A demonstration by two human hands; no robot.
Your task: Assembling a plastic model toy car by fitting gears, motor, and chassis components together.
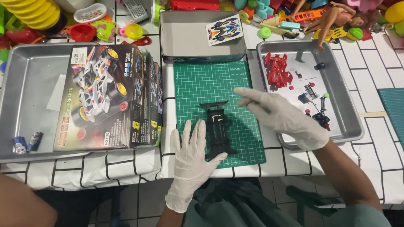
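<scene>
Your left hand (pixel 191 157) lies flat and open on the green cutting mat (pixel 210 80), fingers spread, its thumb touching the near end of the black toy car frame (pixel 218 130). Your right hand (pixel 282 115) hovers open above the mat's right edge, fingers stretched toward the frame and holding nothing.

The frame sits lengthwise in the middle of the mat, between your two hands. It looks like thin moulded plastic: light, fairly stiff, but likely to snap at the narrow crossbar on its far end. Take it by the long side rails, not by that bar. Your gloves may slip a little on the smooth plastic, so pinch it firmly.

To your right, a metal tray (pixel 349 105) holds a red car body (pixel 277 71) and small dark parts (pixel 317 113); they are too small to tell apart from here. To your left, the kit box (pixel 105 96) rests in another tray (pixel 25 88) beside two small batteries (pixel 27 143). An open grey box (pixel 189 40) with a sticker sheet (pixel 224 30) stands just past the mat.
</scene>
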